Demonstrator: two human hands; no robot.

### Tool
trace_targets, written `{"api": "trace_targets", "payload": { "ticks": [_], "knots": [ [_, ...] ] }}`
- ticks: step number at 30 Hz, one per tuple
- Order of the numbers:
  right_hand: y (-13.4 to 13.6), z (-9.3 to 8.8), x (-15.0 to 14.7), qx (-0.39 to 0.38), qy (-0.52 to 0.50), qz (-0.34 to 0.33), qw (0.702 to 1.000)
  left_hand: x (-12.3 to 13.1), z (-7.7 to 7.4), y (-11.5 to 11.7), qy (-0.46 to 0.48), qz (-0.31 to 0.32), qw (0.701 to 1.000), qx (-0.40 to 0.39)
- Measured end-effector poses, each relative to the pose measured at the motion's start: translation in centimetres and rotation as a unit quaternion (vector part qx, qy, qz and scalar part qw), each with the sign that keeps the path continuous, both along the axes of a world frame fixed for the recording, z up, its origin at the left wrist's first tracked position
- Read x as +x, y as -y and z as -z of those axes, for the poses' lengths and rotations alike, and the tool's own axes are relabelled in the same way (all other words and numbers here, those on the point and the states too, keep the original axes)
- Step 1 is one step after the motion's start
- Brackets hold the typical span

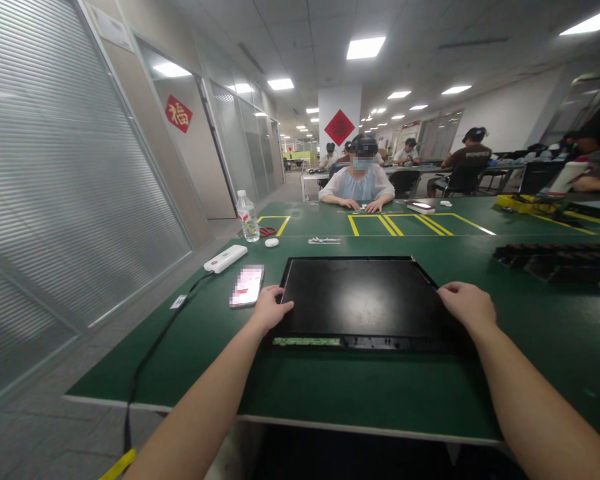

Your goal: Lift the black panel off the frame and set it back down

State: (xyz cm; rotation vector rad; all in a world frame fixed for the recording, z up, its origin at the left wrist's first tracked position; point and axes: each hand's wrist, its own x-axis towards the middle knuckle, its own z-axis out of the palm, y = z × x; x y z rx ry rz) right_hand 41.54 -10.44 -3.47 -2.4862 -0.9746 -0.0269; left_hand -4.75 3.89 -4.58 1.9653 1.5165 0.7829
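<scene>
A black display panel [360, 297] in a thin dark frame lies in front of me on the green table. Along its near edge runs a narrow green circuit board [307, 341], with a black strip to its right. My left hand [271, 309] grips the panel's left side, thumb on top near the edge. On the opposite side, my right hand [467, 307] holds the right edge with its fingers curled round it. The fingertips beneath the panel are hidden on both sides.
Left of the panel lie a phone [247, 285], a white power bank [226, 259] with a black strap, and a water bottle [248, 217]. Red-handled scissors [267, 232] are behind. Dark stacked parts [555, 260] stand at right. A masked person [359, 177] sits opposite.
</scene>
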Motion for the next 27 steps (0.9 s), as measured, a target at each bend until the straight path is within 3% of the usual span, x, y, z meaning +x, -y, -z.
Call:
{"api": "trace_targets", "payload": {
  "ticks": [5, 21, 24, 27],
  "knots": [
    [-0.1, 0.3, 0.3, 0.033, 0.004, -0.002, 0.999, 0.0, 0.0, 0.0, -0.006, 0.002, 1.000, 0.011],
    [-0.2, 1.0, 0.7, 0.020, -0.021, -0.033, 0.999, 1.0, -1.4, 1.9, -0.096, 0.000, 0.995, 0.031],
    [-0.4, 1.1, 0.6, 0.022, -0.018, -0.034, 0.999, 1.5, -2.8, 2.9, -0.066, -0.019, 0.992, 0.105],
    [-0.5, 1.2, 0.6, 0.027, -0.013, -0.033, 0.999, 1.6, -5.6, 6.0, 0.058, 0.004, 0.957, 0.283]
  ]
}}
